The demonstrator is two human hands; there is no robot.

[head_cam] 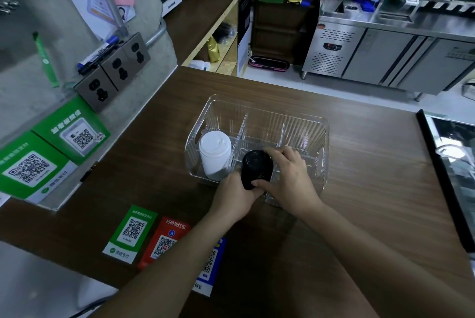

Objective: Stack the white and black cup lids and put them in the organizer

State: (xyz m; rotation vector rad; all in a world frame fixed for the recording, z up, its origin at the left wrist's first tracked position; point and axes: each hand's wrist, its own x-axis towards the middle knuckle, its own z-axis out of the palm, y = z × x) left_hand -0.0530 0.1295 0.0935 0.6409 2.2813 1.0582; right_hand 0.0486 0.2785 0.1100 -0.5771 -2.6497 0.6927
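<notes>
Black cup lids (256,167): one nested stack, held by both my hands over the middle compartment of the clear plastic organizer (324,142), its lower end at or just inside the near wall. My left hand (235,195) grips the stack's near end from below and left; my right hand (289,176) curls over its right side, thumb pressed on the near end. Both grips are clamped on this stack.

White cup lids (215,154): one nested stack, lying tilted in the left compartment, near end down against the organizer's floor.

Handling, as I judge it: thin moulded plastic, very light, smooth, and loose between layers, so the stack can slide apart or fan out. I would hold it at both ends and press along its length; squeezing the middle could buckle the rims.

Organizer: transparent, ribbed walls, two dividers, right compartment apparently empty; it stands on the dark wood worktop (372,189).

Writing: green (129,234), red (164,242) and blue (209,265) QR payment cards lie on the worktop; the red one reads 扫码领红包. The green one carries white characters, too small for me to read with certainty.
</notes>
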